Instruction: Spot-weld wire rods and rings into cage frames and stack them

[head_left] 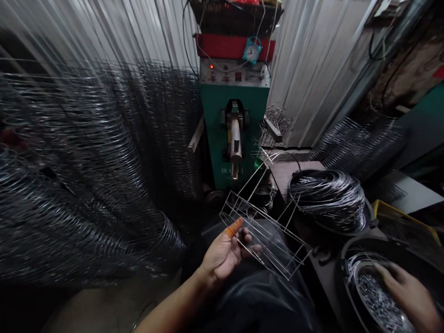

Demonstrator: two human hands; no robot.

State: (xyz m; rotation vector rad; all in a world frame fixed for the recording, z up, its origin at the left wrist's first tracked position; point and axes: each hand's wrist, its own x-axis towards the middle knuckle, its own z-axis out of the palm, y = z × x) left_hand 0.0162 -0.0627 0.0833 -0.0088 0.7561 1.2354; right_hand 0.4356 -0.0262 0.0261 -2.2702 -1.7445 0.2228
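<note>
Nearest, at lower right: reaching with the right hand (410,291) over a bowl (357,287) of small metal pieces (379,297) — too blurred to tell whether with fingers apart or closed on a piece. Gripping a wire frame (265,232) at its left end with the left hand (225,256), between orange-wrapped thumb and fingers, above the dark lap covering (263,301). Sloping along its long axis from that hand, down and rightward toward the bowl's side — well apart from it, though; nearer to the bowl with the right hand, nearer to the frame with the left. Beyond, at right, by the counter (280,176): coiled wire (328,197). Farther, straight ahead: a green machine (213,133), before a corrugated wall (298,62).
</note>
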